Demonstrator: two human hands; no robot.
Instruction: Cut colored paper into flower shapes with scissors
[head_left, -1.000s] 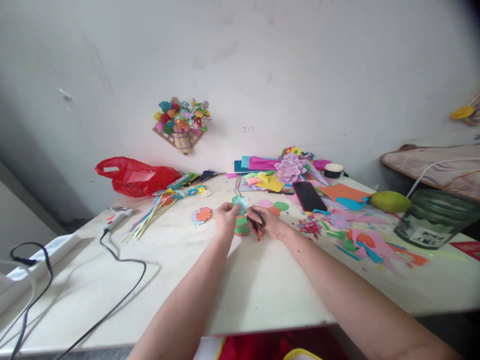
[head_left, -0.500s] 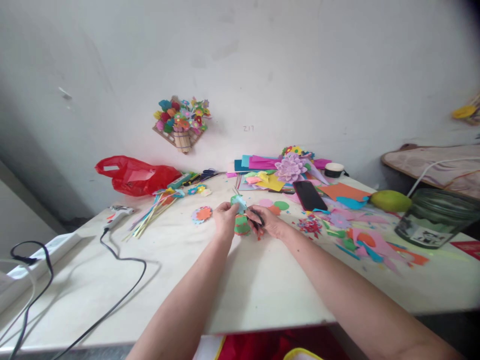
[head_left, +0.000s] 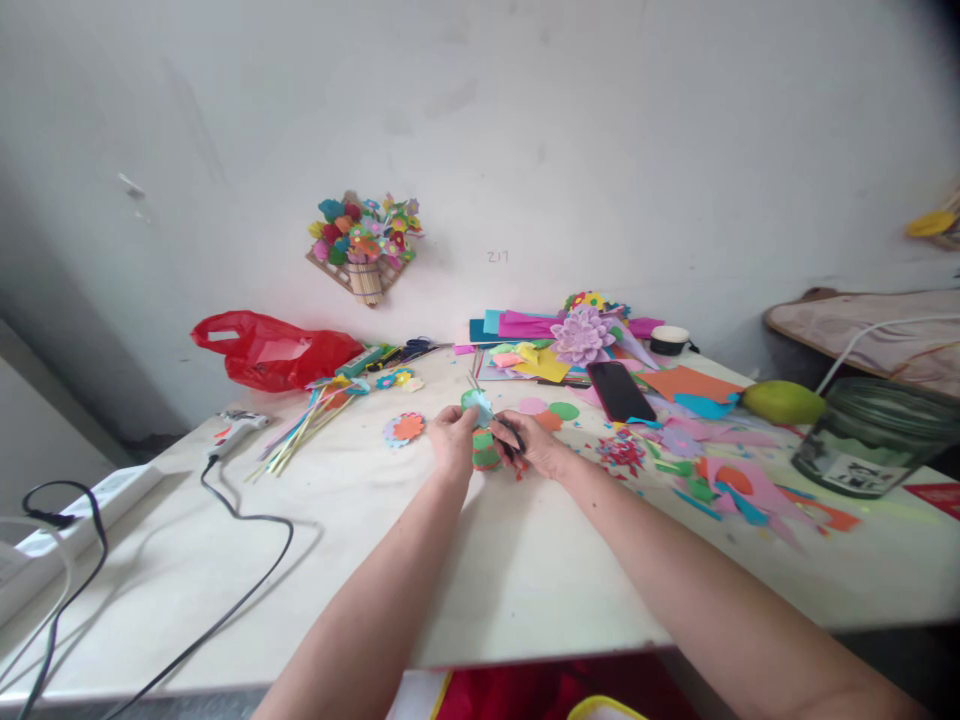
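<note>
My left hand [head_left: 452, 437] is closed on a small light-blue and green paper piece [head_left: 478, 404], held just above the white table [head_left: 480, 560]. Scissors [head_left: 511, 434] with dark handles sit in my right hand [head_left: 538, 446], which is closed on them; their blades point up into the paper piece. Green and red paper scraps [head_left: 486, 458] lie on the table under both hands. An orange and blue paper flower [head_left: 405, 428] rests just left of my left hand.
Coloured paper sheets, a lilac paper flower [head_left: 580, 337] and a black phone [head_left: 618, 391] lie behind my hands. Cut scraps [head_left: 731, 484], a glass jar [head_left: 870, 436] and a green fruit [head_left: 781, 402] are at the right. A glue gun [head_left: 234, 431] with cable, sticks [head_left: 307, 425] and a red bag [head_left: 274, 350] are at the left.
Both hands stay almost in place, with small shifts of the fingers and scissors around the paper piece. Nothing else has moved.
</note>
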